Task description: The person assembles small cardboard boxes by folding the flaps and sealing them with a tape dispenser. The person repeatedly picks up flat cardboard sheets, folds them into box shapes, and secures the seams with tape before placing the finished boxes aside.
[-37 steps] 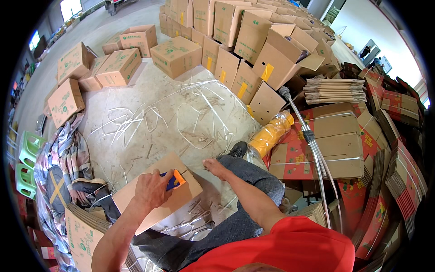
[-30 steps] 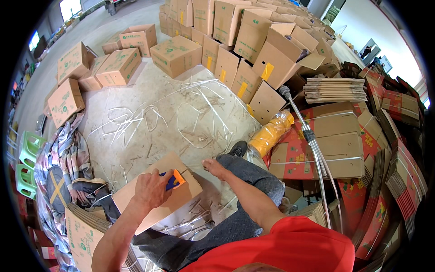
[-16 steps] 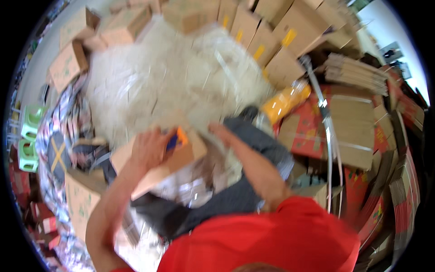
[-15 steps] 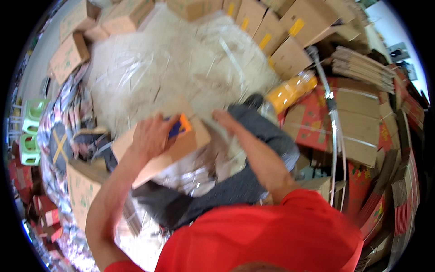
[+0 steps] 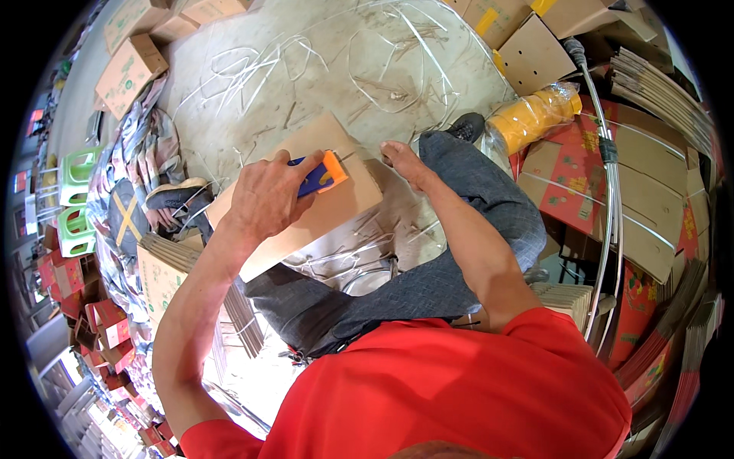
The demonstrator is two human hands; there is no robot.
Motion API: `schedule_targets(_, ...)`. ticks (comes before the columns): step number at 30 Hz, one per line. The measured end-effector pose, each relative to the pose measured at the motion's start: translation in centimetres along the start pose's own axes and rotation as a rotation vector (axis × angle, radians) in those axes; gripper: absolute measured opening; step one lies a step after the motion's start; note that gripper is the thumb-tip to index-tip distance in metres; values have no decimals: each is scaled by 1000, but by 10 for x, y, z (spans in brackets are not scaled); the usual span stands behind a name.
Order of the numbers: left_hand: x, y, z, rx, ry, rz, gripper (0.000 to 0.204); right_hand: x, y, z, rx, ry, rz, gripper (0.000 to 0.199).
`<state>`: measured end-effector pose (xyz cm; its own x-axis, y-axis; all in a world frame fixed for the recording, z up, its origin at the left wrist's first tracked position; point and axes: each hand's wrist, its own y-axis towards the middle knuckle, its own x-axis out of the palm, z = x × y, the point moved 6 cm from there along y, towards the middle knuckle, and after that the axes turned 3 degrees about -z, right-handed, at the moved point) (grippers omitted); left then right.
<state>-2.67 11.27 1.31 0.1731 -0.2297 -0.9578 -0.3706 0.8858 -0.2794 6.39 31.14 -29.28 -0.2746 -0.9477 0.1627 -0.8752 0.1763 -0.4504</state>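
A brown cardboard box (image 5: 336,222) lies tilted between my legs. Over its top, my left hand (image 5: 264,195) is closed around a blue and orange hand-held tape dispenser (image 5: 321,174), whose orange end rests at the box's top face. My right hand (image 5: 405,164) hovers just past the box's right corner, apart from it. Its fingers are curled in and the palm is hidden, so I cannot make out whether anything is in it.
Loose white straps (image 5: 260,69) litter the floor ahead. Yellow tape rolls in clear wrap (image 5: 535,118) lie beside my shoe, near red flattened cartons (image 5: 566,176) and metal poles (image 5: 609,176). Boxes (image 5: 130,76) and green stools (image 5: 76,176) stand left. Someone's shoe (image 5: 180,195) rests beside the box.
The whole view has shifted, so box, hands and surroundings sit higher and further right, and the blur is gone. My hands keep nearly the same places relative to the box.
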Motion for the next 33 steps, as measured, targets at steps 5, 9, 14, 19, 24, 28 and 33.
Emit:
schedule_targets(5,-11,-1,6,-9,-12,-2,63,15,19,27,-145,-29,18,33)
schedule_targets(9,-7,-5,5,-44,-8,-48,63,48,30,47,-150,-26,3,33)
schedule_targets(14,-7,0,4,-37,58,-66,65,42,31,70,-59,-23,111,37)
schedule_targets(19,-4,2,5,-15,53,-10,65,-3,27,28,-91,-452,479,54)
schedule_targets(24,-2,-1,1,-23,17,-25,63,50,37,-101,-419,170,129,61)
schedule_targets(28,-5,7,5,12,-37,-11,60,65,60,-57,-522,-258,69,61)
schedule_targets(33,1,-10,-2,-44,-102,-4,54,88,68,-20,-128,-164,-167,61)
